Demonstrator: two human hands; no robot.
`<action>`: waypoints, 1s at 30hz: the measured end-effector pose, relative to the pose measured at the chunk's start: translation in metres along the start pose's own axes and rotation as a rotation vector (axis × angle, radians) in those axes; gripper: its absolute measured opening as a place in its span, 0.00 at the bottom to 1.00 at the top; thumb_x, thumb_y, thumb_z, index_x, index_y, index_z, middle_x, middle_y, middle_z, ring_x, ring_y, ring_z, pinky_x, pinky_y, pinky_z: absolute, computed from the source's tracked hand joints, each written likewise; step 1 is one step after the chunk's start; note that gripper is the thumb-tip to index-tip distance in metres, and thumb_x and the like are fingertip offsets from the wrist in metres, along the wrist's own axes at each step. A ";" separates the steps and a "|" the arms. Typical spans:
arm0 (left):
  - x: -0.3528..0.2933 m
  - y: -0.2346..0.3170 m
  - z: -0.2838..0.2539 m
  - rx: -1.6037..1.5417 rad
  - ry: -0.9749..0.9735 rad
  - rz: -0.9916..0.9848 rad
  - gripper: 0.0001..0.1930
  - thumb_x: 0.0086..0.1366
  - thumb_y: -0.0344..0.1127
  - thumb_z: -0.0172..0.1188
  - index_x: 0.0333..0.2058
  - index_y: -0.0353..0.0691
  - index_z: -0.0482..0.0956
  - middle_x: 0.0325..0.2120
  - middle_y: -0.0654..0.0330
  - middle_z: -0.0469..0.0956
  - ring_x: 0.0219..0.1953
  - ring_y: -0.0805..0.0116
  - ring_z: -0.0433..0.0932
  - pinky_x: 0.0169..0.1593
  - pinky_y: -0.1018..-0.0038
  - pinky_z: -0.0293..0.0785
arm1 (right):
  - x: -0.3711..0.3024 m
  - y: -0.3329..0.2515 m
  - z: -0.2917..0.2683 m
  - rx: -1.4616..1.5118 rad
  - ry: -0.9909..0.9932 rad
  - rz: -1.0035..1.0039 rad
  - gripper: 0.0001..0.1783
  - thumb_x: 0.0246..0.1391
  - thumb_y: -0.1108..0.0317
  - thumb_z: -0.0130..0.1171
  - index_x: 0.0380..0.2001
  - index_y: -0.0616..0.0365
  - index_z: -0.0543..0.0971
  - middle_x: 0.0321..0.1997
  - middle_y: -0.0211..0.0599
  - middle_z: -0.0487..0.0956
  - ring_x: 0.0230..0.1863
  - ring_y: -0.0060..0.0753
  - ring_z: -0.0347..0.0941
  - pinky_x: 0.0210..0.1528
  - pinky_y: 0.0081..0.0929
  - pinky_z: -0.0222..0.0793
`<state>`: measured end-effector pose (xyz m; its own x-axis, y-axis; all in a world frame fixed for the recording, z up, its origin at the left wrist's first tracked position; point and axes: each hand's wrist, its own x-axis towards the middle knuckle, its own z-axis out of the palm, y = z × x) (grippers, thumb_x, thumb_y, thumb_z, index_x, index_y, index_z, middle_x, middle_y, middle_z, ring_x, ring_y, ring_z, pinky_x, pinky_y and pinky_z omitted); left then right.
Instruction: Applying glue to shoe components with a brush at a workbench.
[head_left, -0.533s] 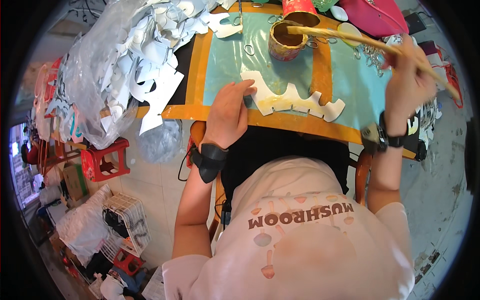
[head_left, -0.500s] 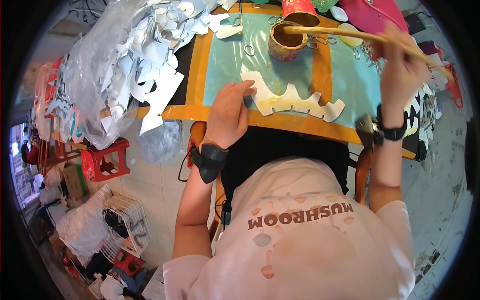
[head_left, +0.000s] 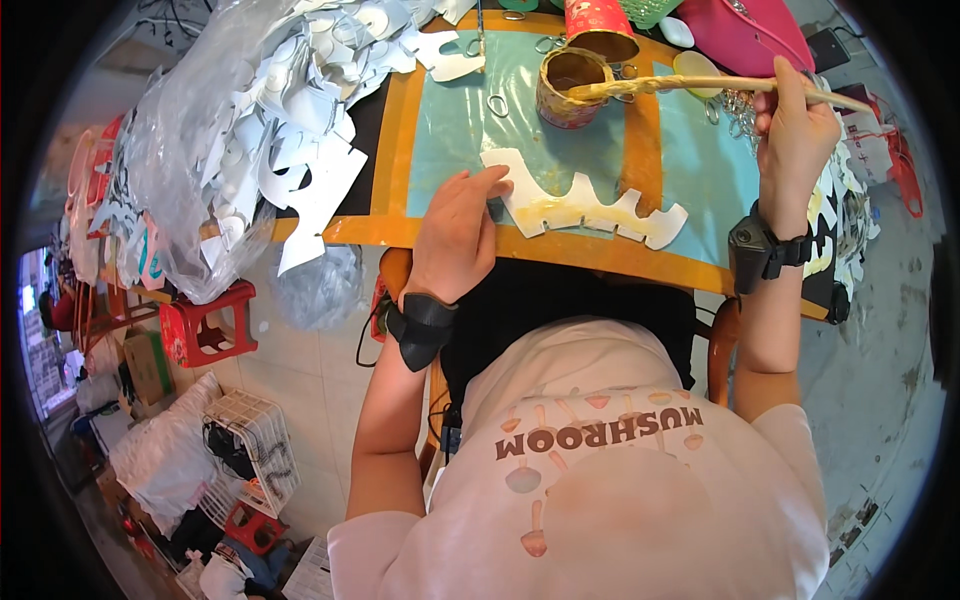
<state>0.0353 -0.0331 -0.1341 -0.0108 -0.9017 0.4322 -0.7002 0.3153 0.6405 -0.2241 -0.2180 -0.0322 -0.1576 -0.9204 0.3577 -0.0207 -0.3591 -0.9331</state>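
My right hand (head_left: 798,135) is closed around a long wooden stick (head_left: 700,83). The stick's left end, coated in yellowish paste, lies over the rim of a red tin (head_left: 570,108) smeared with the same paste. Flat on the table in front of me is a white cut-out piece (head_left: 590,212) with notches and curved points, a wet yellowish coat along its middle. My left hand (head_left: 455,225) rests at the piece's left end, fingers stretched out and fingertips against its edge.
A teal mat (head_left: 450,130) edged with brown tape covers the table. A plastic bag (head_left: 185,170) of white cut-outs (head_left: 330,180) heaps up on the left. Behind the tin stand a second red can (head_left: 600,30) and a pink container (head_left: 750,40). Metal rings (head_left: 497,105) lie about.
The stick has swung lower on the right and its pasted end has come up out of the tin to the rim. My right hand has shifted slightly, while the left stays put.
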 end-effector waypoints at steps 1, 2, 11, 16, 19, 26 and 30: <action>0.000 0.000 0.000 0.006 0.001 0.006 0.25 0.51 0.13 0.46 0.49 0.35 0.70 0.39 0.54 0.79 0.43 0.51 0.74 0.49 0.65 0.69 | 0.001 0.003 -0.004 0.014 0.022 0.053 0.10 0.55 0.68 0.59 0.25 0.65 0.76 0.16 0.34 0.74 0.11 0.14 0.63 0.13 0.11 0.54; 0.000 -0.001 0.000 0.013 0.001 0.012 0.25 0.51 0.13 0.46 0.49 0.35 0.70 0.39 0.54 0.79 0.43 0.51 0.74 0.49 0.65 0.69 | -0.001 0.003 -0.007 0.001 0.073 0.106 0.11 0.55 0.67 0.58 0.24 0.63 0.75 0.15 0.32 0.72 0.11 0.14 0.60 0.13 0.12 0.52; 0.002 0.000 0.001 0.008 0.007 0.014 0.25 0.51 0.13 0.46 0.49 0.36 0.70 0.39 0.54 0.79 0.44 0.51 0.74 0.50 0.65 0.69 | 0.004 0.013 -0.051 0.687 -0.116 0.464 0.10 0.58 0.66 0.56 0.29 0.62 0.71 0.20 0.29 0.68 0.19 0.12 0.63 0.18 0.10 0.57; 0.002 -0.001 0.000 0.012 0.015 0.020 0.25 0.51 0.13 0.46 0.49 0.36 0.70 0.39 0.54 0.79 0.43 0.51 0.74 0.50 0.65 0.69 | -0.001 -0.006 -0.049 1.199 -0.138 0.575 0.15 0.61 0.63 0.54 0.36 0.68 0.71 0.25 0.34 0.70 0.25 0.17 0.68 0.28 0.12 0.72; 0.002 -0.001 0.001 0.011 0.017 0.033 0.25 0.51 0.13 0.46 0.49 0.36 0.70 0.39 0.54 0.79 0.43 0.51 0.74 0.50 0.65 0.69 | -0.020 -0.013 -0.055 0.938 -0.203 0.434 0.14 0.62 0.64 0.52 0.35 0.68 0.71 0.26 0.35 0.71 0.25 0.17 0.68 0.27 0.11 0.71; 0.001 -0.003 0.002 -0.008 0.006 0.021 0.25 0.52 0.13 0.45 0.50 0.36 0.70 0.39 0.54 0.79 0.43 0.51 0.74 0.50 0.65 0.69 | -0.076 0.017 -0.085 0.297 -0.356 0.127 0.05 0.57 0.73 0.53 0.35 0.63 0.72 0.31 0.42 0.76 0.25 0.24 0.72 0.30 0.19 0.71; 0.002 0.000 0.001 0.003 0.002 0.015 0.25 0.52 0.13 0.46 0.50 0.36 0.70 0.39 0.54 0.79 0.44 0.51 0.74 0.50 0.66 0.69 | -0.090 0.025 -0.100 0.196 -0.442 0.082 0.06 0.55 0.76 0.55 0.36 0.62 0.72 0.34 0.45 0.76 0.28 0.29 0.75 0.33 0.24 0.76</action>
<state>0.0342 -0.0350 -0.1341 -0.0199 -0.8964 0.4427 -0.7018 0.3279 0.6324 -0.3092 -0.1284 -0.0915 0.2845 -0.9091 0.3044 0.1668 -0.2657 -0.9495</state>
